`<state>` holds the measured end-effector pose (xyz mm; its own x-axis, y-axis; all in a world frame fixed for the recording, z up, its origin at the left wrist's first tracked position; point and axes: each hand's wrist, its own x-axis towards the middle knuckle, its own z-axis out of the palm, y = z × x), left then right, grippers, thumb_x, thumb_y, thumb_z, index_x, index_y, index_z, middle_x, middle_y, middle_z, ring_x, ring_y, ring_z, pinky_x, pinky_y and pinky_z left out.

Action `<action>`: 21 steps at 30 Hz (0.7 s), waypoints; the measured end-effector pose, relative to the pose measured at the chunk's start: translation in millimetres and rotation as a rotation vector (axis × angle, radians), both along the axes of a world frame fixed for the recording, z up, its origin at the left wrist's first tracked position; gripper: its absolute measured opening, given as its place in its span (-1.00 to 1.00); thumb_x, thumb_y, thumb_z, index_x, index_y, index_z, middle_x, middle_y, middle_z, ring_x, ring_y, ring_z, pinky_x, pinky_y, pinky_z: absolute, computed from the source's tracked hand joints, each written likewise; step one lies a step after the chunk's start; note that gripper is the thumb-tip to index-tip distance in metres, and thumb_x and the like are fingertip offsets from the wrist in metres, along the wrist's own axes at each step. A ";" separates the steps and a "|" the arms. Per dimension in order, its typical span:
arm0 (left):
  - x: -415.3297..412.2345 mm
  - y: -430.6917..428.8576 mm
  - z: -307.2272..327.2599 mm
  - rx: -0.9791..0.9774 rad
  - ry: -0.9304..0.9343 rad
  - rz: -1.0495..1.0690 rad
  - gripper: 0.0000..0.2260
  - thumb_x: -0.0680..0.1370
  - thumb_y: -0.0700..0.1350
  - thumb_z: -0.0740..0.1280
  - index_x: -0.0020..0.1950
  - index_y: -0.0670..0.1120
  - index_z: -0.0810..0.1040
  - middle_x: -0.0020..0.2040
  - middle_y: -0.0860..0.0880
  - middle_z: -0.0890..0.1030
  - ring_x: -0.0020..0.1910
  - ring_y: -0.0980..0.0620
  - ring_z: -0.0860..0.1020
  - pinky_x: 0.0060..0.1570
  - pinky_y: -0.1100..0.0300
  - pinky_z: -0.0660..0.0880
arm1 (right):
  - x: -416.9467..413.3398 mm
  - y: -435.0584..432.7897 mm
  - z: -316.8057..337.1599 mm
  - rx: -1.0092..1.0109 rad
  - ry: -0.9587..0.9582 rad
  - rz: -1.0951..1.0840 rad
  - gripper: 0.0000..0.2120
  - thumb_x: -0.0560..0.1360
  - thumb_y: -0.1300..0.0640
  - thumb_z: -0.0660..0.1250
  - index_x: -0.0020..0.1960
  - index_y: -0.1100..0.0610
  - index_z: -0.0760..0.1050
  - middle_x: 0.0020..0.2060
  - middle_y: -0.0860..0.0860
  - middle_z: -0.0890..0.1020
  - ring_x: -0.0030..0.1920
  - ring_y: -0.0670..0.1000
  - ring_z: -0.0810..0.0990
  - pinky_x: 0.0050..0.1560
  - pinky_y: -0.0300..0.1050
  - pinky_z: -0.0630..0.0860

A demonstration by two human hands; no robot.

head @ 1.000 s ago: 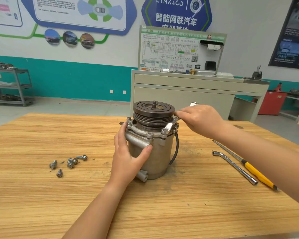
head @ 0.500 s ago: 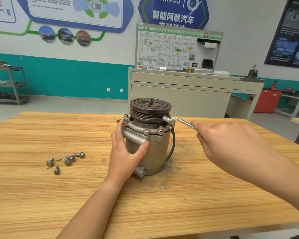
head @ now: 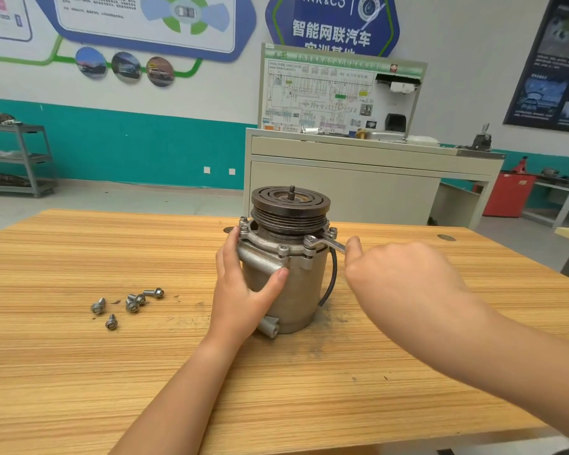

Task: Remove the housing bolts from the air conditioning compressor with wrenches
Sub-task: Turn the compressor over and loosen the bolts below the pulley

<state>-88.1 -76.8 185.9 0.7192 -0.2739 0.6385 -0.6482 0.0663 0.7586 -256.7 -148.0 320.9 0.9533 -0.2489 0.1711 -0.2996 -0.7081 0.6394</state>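
Note:
The grey air conditioning compressor (head: 296,290) stands upright on the wooden table (head: 79,372), its dark pulley (head: 289,205) on top. My left hand (head: 243,290) grips the housing's left side, thumb across the front. A silver wrench (head: 326,243) has its ring end on a flange bolt (head: 309,239) at the front right. My right hand (head: 404,280) holds the wrench's handle, which is mostly hidden behind the hand. Other bolts (head: 283,249) sit in the flange.
Several loose bolts (head: 128,303) lie on the table to the compressor's left. A black cable (head: 330,280) hangs down the compressor's right side. Beyond the table stand a beige cabinet (head: 358,178) with a wiring display board and a grey shelf rack (head: 20,159).
My right hand has swung the wrench handle from behind the pulley round toward me on the right. The left hand has stayed on the housing. The tools at the right have left the view.

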 end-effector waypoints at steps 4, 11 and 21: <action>0.0 -0.1 -0.6 0.003 -0.001 0.002 -0.26 0.36 0.20 0.37 0.42 0.29 0.02 0.24 0.49 0.11 0.13 0.73 0.08 -0.05 0.75 0.12 | 2.8 12.6 -8.9 0.059 0.066 -0.032 -0.44 0.45 0.46 0.10 0.41 0.46 0.02 0.23 0.24 0.44 -0.05 0.17 0.60 -0.56 -0.19 0.18; -0.4 -0.2 0.0 -0.001 0.009 -0.006 -0.26 0.35 0.20 0.37 0.42 0.29 0.02 0.23 0.49 0.11 0.10 0.74 0.08 -0.06 0.76 0.11 | 3.6 15.5 1.6 0.055 0.122 -0.027 -0.45 0.45 0.48 0.07 0.42 0.42 0.04 0.30 0.23 0.38 0.02 0.23 0.57 -0.53 -0.16 0.24; -1.6 1.0 2.2 -0.014 0.023 -0.015 -0.23 0.28 0.34 0.31 0.40 0.33 0.02 0.20 0.57 0.09 0.12 0.73 0.09 -0.06 0.75 0.13 | -1.6 8.2 18.2 -0.075 0.104 0.018 -0.52 0.46 0.44 0.11 0.37 0.27 0.27 -0.36 0.03 0.33 -0.52 -0.05 0.21 -0.60 -0.20 0.11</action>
<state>-89.8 -75.8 188.2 0.7299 -0.2757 0.6255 -0.6292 0.0866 0.7724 -258.3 -139.8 339.2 0.9711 -0.2215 0.0885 -0.2163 -0.6616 0.7180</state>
